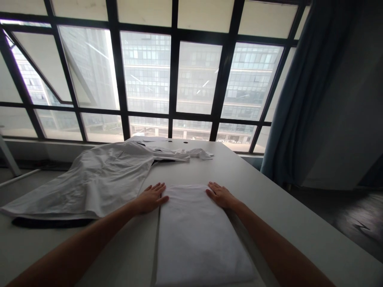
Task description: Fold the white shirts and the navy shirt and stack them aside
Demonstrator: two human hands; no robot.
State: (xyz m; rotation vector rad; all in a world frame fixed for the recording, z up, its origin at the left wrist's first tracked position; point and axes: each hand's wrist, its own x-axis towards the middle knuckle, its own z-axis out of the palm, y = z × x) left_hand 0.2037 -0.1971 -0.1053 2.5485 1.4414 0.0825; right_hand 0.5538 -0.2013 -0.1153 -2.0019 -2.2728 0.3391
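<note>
A white cloth, folded into a long flat rectangle, lies on the white table in front of me. At its far left corner rests my left hand, fingers stretched out and the thumb touching the cloth's edge. My right hand lies flat at the far right corner, its thumb and fingers on the edge. Neither hand grips anything. To the left, a white shirt is spread loosely over the table with wrinkles, a sleeve reaching toward the middle. Something black shows beneath its near hem.
Beyond the table's far end stands a large window with dark frames, one pane tilted open at the left. A blue curtain hangs at the right. Two dark round holes mark the far tabletop. A white metal frame stands at far left.
</note>
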